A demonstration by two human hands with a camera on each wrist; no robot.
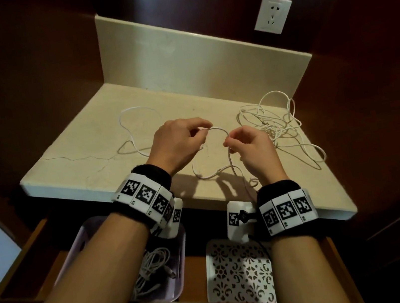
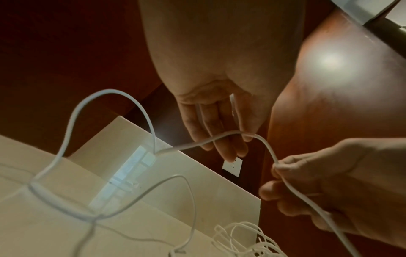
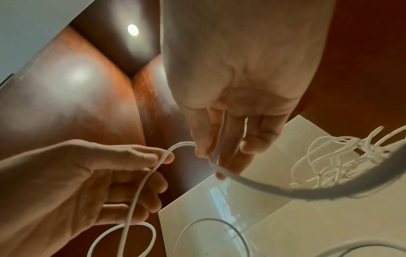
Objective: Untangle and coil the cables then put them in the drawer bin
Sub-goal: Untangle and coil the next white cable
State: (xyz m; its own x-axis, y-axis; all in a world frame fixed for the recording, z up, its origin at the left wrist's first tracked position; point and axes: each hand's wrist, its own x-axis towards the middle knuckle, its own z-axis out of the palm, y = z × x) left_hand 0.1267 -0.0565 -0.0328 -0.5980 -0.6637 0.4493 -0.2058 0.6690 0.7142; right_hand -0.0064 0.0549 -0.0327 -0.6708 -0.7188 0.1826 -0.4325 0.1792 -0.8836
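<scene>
Both my left hand [image 1: 179,142] and right hand [image 1: 250,143] pinch one white cable [image 1: 216,129] above the countertop [image 1: 82,143], head view; left wrist: fingers [image 2: 222,139] apparently straight behind it; right wrist: fingertips [image 3: 202,153] pinching it.

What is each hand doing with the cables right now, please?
Left hand: fingers pinch the white cable.
Right hand: fingertips pinch the same cable, a short arc along.
</scene>
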